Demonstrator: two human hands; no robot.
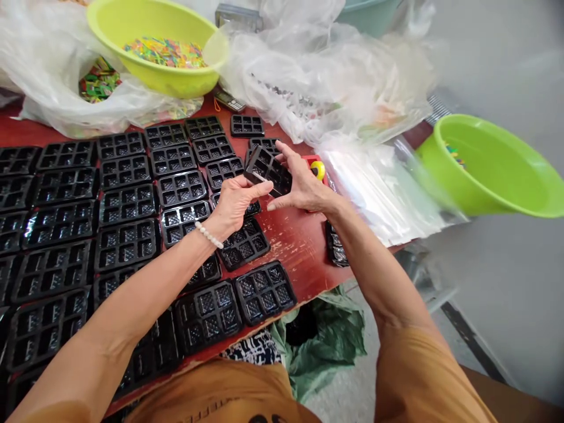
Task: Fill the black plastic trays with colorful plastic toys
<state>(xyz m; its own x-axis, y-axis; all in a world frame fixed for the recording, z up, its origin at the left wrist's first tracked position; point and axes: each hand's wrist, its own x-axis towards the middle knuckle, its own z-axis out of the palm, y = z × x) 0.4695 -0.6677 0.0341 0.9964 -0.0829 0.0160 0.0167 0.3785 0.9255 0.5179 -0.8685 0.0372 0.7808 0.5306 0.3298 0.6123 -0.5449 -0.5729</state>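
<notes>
A small stack of black plastic trays [268, 168] with square compartments is tilted between my two hands above the red table. My left hand [235, 202] pinches its near left edge, thumb on top. On the right end, my right hand [299, 179] curves around the stack, fingers on the far side and thumb near the front corner. Rows of similar black trays [127, 247] lie on the table under and to the left of my left arm. One more tray [247, 125] sits just beyond my hands. Beside my right wrist is a red and yellow tape dispenser-like object [317, 170], partly hidden.
A yellow-green bowl [194, 82] of colourful small pieces stands at the back. Clear plastic bags [335, 76] spread along the far side. Flat clear bags [374, 188] lie right, beside a green bowl [493, 170]. A green sack [326, 346] is below the table edge.
</notes>
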